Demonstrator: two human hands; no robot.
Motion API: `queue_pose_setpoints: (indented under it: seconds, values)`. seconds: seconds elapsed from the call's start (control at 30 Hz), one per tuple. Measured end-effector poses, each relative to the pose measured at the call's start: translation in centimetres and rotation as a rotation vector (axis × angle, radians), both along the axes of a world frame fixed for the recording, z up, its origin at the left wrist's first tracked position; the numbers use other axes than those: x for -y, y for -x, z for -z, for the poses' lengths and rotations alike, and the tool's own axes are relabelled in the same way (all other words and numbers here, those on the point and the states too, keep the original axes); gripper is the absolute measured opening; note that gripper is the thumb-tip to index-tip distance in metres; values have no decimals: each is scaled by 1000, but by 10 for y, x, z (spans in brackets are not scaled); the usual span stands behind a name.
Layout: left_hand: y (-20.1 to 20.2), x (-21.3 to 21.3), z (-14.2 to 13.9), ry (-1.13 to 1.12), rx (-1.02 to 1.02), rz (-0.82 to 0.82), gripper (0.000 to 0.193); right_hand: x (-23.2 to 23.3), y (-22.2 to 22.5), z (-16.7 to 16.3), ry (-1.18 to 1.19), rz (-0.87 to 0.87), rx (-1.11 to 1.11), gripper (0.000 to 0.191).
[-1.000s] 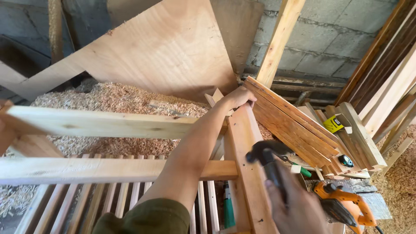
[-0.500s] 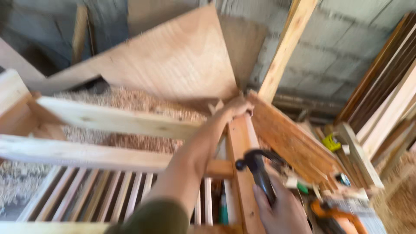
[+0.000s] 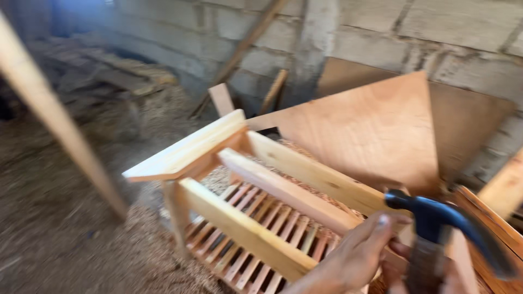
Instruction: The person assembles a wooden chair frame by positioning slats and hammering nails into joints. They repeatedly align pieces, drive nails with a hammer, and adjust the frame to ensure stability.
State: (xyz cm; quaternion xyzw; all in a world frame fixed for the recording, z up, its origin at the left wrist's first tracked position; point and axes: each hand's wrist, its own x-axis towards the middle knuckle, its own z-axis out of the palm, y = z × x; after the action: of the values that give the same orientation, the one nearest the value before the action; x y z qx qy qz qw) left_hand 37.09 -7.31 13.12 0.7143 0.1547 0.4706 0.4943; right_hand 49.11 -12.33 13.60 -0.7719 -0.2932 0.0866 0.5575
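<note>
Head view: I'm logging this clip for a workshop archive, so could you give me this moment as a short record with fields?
setting: workshop with a grey block wall and sawdust on the ground
main piece: pale wooden frame with a slatted part low inside it
left hand: left hand rests on a rail of the frame, fingers spread
right hand: right hand, mostly hidden and blurred, grips a hammer with a dark head
behind: plywood sheet leaning at the wall
image: motion blur, details soft

Sawdust-strewn floor (image 3: 60, 218) carries a slatted wooden frame (image 3: 256, 218).
</note>
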Motion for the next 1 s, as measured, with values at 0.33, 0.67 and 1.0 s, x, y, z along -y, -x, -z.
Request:
queue_pose_setpoints:
  seconds: [0.33, 0.67, 1.0]
  values:
    - [140, -30, -33, 196, -138, -109, 49, -54, 123, 6, -129, -206, 15, 38]
    - [255, -135, 14, 414, -189, 15, 24, -128, 222, 28, -35, -280, -72, 39]
    - [346, -193, -4, -69, -326, -179, 19, -163, 284, 2, -5, -444, -218, 36]
